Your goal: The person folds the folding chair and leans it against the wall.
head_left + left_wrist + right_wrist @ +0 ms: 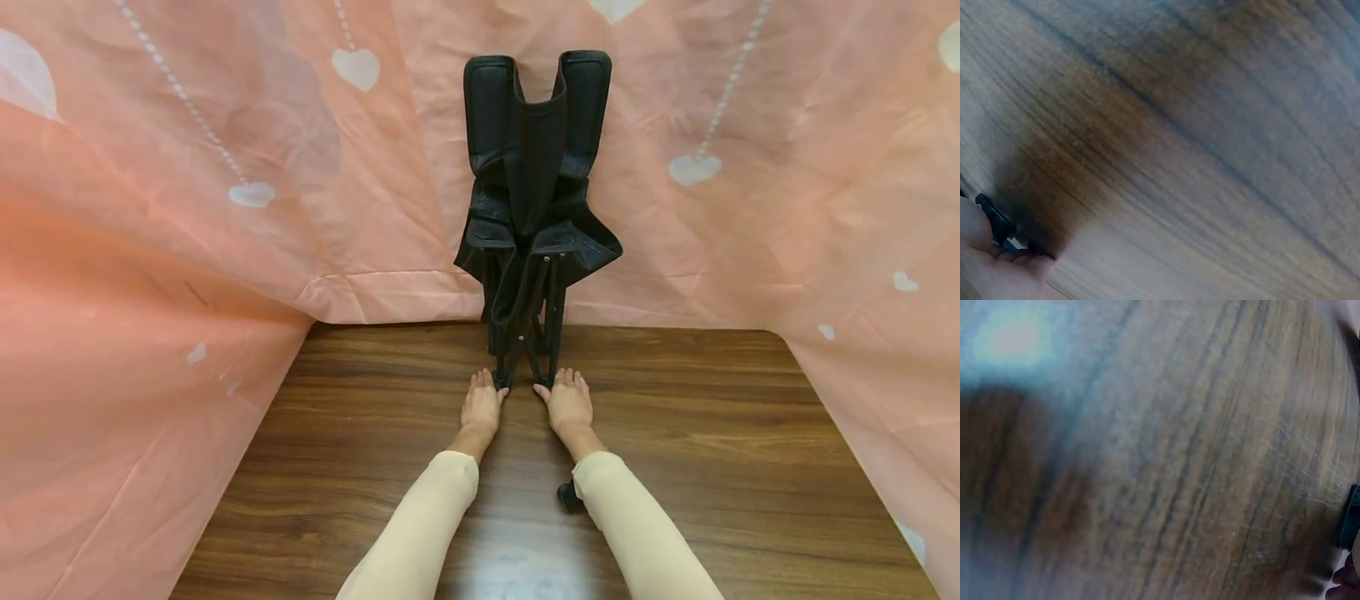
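Note:
A black folding chair (536, 158), mostly folded, stands upright at the far side of the wooden surface, its fabric bunched above crossed black legs. My left hand (481, 404) grips the foot of its left front leg between thumb and fingers. The foot (996, 220) also shows in the left wrist view beside that hand (997, 275). With my right hand (567, 404) I hold the right front foot the same way. The right wrist view catches only a dark foot (1350, 519) and a few fingertips (1344, 578) at its edge.
Pink cloth (405, 167) with white hearts hangs behind the chair and along both sides. Brown wood-grain surface (360, 450) lies under my arms. A small black object (568, 497) lies partly hidden by my right sleeve (637, 517).

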`<state>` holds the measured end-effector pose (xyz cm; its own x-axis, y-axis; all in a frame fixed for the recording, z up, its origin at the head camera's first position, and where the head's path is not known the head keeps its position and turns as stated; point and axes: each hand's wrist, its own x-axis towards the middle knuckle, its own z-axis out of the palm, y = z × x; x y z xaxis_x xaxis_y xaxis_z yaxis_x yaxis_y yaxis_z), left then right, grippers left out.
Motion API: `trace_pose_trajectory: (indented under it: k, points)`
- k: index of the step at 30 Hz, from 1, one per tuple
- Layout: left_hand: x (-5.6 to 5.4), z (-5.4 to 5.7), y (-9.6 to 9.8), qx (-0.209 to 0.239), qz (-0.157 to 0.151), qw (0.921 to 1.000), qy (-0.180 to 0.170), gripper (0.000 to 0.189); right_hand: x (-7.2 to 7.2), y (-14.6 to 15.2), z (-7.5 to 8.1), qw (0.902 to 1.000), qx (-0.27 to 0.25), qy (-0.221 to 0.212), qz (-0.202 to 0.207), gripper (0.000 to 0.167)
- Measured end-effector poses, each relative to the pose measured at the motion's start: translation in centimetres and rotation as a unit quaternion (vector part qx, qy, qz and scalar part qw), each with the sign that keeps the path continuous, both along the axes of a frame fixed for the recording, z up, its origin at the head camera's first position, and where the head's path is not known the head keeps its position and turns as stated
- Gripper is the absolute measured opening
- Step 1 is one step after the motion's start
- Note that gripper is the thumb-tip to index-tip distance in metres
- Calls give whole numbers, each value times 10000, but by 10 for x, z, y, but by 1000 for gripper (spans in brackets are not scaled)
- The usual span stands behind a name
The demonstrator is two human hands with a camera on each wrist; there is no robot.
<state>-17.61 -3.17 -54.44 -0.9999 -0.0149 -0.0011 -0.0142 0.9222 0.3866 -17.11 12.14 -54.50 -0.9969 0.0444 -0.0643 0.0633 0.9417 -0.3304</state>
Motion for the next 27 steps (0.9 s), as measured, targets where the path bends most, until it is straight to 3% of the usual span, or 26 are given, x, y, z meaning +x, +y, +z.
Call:
trace_pose_trajectory:
  k: [14,19,27]
  points:
    - [-1,5,-2,-132,-166,9993,293,58,0,-3,-2,9993,293,223,-58,75]
    - [-2,6,-3,-29,-163,9996,220,58,0,-4,0,9996,214,162,-104,74]
    - [-4,7,-4,-218,-267,9993,136,60,0,-5,4,9995,282,84,-143,73]
